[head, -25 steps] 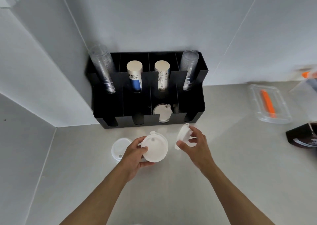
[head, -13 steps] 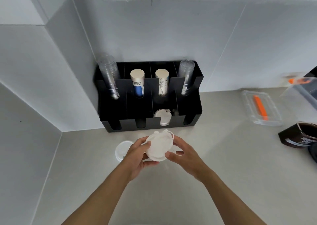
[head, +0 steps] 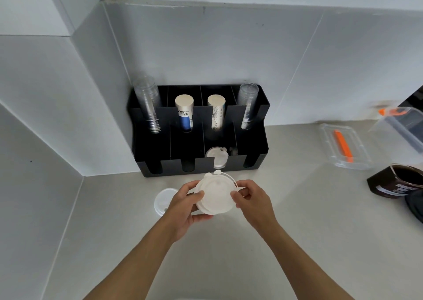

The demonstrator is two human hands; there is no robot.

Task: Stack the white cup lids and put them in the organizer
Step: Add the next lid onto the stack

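A small stack of white cup lids is held above the counter between both my hands, tilted toward me. My left hand grips its left edge and my right hand pinches its right edge. One more white lid lies flat on the counter, partly hidden behind my left hand. The black organizer stands against the wall just beyond the stack. More white lids stand in its third front slot.
Stacks of clear cups and paper cups fill the organizer's back row. To the right sit a clear box with an orange tool, another clear container and a dark brown container. A wall corner closes the left side.
My right hand brought its single lid over onto the lids in my left hand. Both hands now hold one stack. The camera view has tilted up.
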